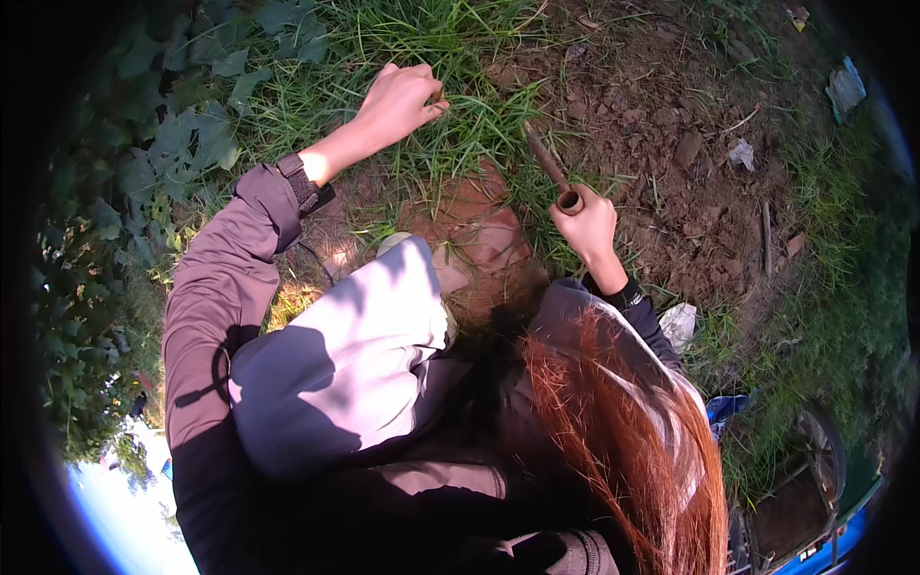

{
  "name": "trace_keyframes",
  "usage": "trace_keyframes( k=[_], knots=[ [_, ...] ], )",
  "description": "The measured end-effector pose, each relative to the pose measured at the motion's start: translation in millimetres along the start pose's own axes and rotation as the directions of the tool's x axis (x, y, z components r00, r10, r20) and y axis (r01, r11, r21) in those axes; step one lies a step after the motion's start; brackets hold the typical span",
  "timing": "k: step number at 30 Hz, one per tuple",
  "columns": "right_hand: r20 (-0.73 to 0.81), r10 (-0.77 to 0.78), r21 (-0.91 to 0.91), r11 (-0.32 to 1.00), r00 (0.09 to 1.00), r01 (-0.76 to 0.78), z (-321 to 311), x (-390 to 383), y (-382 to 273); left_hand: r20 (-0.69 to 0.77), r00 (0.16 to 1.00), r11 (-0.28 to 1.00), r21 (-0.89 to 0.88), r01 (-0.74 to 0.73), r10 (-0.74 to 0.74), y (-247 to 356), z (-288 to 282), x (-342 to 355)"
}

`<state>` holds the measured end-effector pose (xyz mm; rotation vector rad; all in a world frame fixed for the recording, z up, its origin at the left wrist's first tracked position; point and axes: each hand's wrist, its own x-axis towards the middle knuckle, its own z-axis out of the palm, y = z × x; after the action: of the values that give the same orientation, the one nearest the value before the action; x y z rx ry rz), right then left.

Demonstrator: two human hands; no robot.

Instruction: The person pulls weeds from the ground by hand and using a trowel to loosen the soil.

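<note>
My right hand (587, 228) is wrapped round the hollow, tube-shaped handle of a rusty digging tool (546, 158). Its narrow metal blade points away and slightly left, with the tip beside the grass edge. My left hand (400, 103) is over the green grass (470, 125), with its fingers curled and the thumb side toward the blades. Whether any grass is caught in those fingers is hidden. A dark band circles my left wrist. Between my hands and knees lie reddish bricks (489, 244) with grass growing round them.
Turned brown soil (685, 192) spreads on the right, with a crumpled white scrap (742, 154) and a stick (767, 238) on it. Broad-leaved vines (192, 134) grow on the left. Plastic litter (845, 89) lies far right. A metal-framed object (800, 489) stands at lower right.
</note>
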<state>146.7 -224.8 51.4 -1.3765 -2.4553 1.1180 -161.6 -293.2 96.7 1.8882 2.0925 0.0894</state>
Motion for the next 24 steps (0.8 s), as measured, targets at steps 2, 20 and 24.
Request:
trace_keyframes(
  k=[2, 20, 24],
  knots=[
    [0.018, 0.004, 0.015, 1.000, 1.000, -0.004, -0.6, 12.6, -15.4, -0.038, 0.999, 1.000, 0.001, 0.003, -0.003, -0.6, -0.5, -3.2],
    [0.050, 0.196, 0.235, 0.951, 0.979, -0.202, -57.4, -36.4, 1.7, 0.092, 0.963, 0.901, 0.340, -0.268, 0.252, 55.4, 64.1, 42.5],
    [-0.006, 0.252, 0.276, 0.931, 0.968, -0.240, -72.1, -46.6, 10.2, 0.064, 0.961, 0.925, 0.260, -0.276, 0.269, 51.8, 77.9, 57.2]
  ],
)
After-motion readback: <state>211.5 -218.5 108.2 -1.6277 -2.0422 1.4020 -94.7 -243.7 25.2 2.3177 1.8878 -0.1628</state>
